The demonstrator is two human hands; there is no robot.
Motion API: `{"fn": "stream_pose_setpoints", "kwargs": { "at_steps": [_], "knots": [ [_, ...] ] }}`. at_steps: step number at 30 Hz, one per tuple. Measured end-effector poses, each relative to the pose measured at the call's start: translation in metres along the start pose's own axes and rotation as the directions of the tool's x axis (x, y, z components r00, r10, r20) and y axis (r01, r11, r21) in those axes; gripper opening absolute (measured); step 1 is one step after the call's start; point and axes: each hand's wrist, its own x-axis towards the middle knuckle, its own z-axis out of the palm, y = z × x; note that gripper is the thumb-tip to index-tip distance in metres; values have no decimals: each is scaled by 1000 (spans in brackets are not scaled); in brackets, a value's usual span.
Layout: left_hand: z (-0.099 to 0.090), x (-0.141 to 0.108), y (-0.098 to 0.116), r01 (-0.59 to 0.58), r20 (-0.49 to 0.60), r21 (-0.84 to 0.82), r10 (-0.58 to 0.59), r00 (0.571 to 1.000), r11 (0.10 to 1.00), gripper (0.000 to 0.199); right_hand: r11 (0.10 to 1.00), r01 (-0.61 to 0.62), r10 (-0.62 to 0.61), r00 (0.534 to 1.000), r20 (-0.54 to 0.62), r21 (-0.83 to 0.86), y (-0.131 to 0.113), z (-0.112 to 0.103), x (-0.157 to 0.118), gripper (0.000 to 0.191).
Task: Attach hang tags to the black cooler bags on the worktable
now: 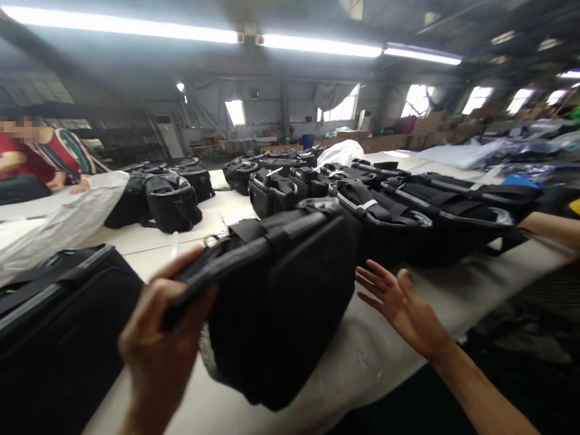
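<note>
Black bag [281,302] tilted, edge clasped by left grip [158,326]; right grip [403,308] splayed, palm showing, near bag.

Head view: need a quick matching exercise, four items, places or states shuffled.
1. Left hand
2. Right hand
3. Light tubes
4. Striped garment

A. Worn by a person at the picture's far left
B. Closed on the edge of a black bag
C. Overhead, lit
D. Open, fingers spread

Pairs: 1-B, 2-D, 3-C, 4-A
</note>
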Motion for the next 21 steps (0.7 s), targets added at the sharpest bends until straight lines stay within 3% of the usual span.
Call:
{"fn": "stream_pose_setpoints", "kwargs": {
  "at_steps": [3,6,8,11,12,14,16,18,19,21],
  "knots": [
    [7,-53,0,-229,178,17,222,959,973,13,999,22,-25,996,-82,-37,-2,-11,-39,62],
    [6,-86,1,-272,278,-8,263,924,962,14,992,99,-113,977,-183,-81,11,5,-51,54],
    [-1,-89,0,-174,281,-47,180,943,984,17,984,133,-154,966,-209,-115,16,15,-48,53],
    [-14,-77,-10,114,193,-228,-70,979,967,71,963,179,-230,936,-266,-201,3,16,-29,54],
    [-17,-71,-17,226,151,-265,-191,970,937,79,949,209,-272,920,-282,-236,-8,13,-20,55],
    [-19,-59,-35,466,140,-250,-444,885,849,79,900,286,-376,892,-252,-330,-33,6,2,56],
    [-15,-48,-54,693,284,-173,-638,716,700,82,825,348,-440,890,-119,-446,-59,2,26,61],
    [-6,-40,-65,840,503,-146,-692,518,523,83,780,369,-411,911,32,-506,-74,4,45,70],
    [-1,-37,-66,883,582,-161,-680,446,441,81,782,362,-369,925,92,-508,-75,8,52,74],
    [12,-31,-62,928,672,-203,-646,364,312,74,803,348,-309,937,161,-484,-69,21,59,77]
  ]
}}
